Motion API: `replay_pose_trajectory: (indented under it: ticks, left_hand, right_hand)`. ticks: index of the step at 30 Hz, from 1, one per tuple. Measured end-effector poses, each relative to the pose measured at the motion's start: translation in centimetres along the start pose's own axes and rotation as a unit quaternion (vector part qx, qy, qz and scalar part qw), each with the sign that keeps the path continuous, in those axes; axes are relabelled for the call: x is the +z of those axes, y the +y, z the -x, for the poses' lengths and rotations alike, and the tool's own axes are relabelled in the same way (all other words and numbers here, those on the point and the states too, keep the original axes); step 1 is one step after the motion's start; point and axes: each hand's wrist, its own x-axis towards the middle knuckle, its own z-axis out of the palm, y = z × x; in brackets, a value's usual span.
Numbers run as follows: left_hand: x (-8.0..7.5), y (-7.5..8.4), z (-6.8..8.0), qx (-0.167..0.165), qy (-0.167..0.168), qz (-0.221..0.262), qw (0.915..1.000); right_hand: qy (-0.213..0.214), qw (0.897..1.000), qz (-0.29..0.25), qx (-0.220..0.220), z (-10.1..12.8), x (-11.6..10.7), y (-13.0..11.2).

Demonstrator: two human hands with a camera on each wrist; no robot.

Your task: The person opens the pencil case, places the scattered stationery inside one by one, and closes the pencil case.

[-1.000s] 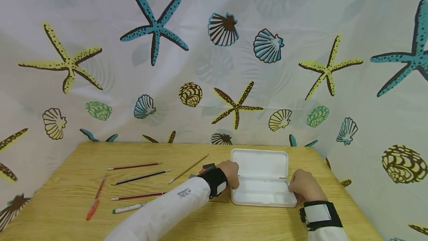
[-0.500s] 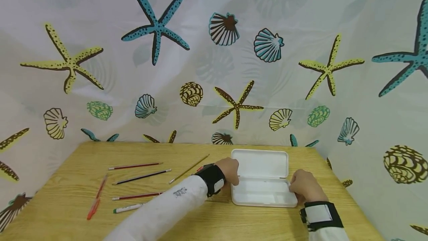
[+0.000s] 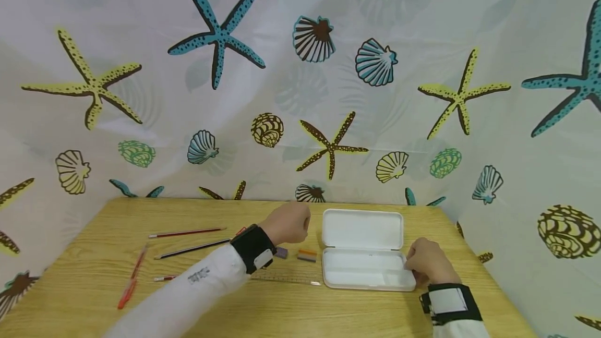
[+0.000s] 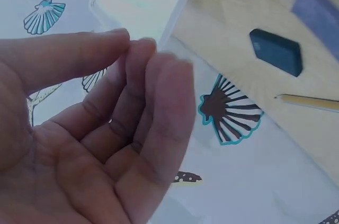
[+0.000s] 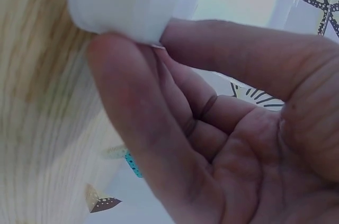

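Two hands show in the head view over a pale wooden table (image 3: 305,312). A white, smooth, round-cornered plastic pencil case (image 3: 363,264) lies open, its lid flat behind the tray. The right hand (image 3: 424,262) rests at the case's right edge, fingers curled against the rim. The left hand (image 3: 288,223) hovers left of the case, loosely curled and empty. Between it and the case lie small block erasers (image 3: 307,255) and a clear ruler (image 3: 286,278); thin pencils (image 3: 188,233) and a red pen (image 3: 129,286) lie farther left.

Left wrist view: the left hand (image 4: 90,139) holds nothing, fingertips nearly meeting the thumb; the case (image 4: 140,1) lies beyond, a dark eraser (image 4: 278,52) beside it.

Right wrist view: the right hand's (image 5: 212,128) thumb and fingers pinch the case's rounded white corner (image 5: 122,4).
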Motion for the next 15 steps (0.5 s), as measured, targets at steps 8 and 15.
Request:
replay_pose_trajectory:
  ticks: [8,15]
  left_hand:
    - [1.5,-1.1,2.9,0.035,-0.011,-0.056,0.9977]
    - [3.6,-1.8,3.7,0.012,-0.080,-0.068,0.9944]
  right_hand:
    - [-0.005,1.000,0.002,-0.005,-0.3,-0.2,0.1]
    - [-0.006,1.000,-0.004,-0.005,-0.3,-0.1,0.2]
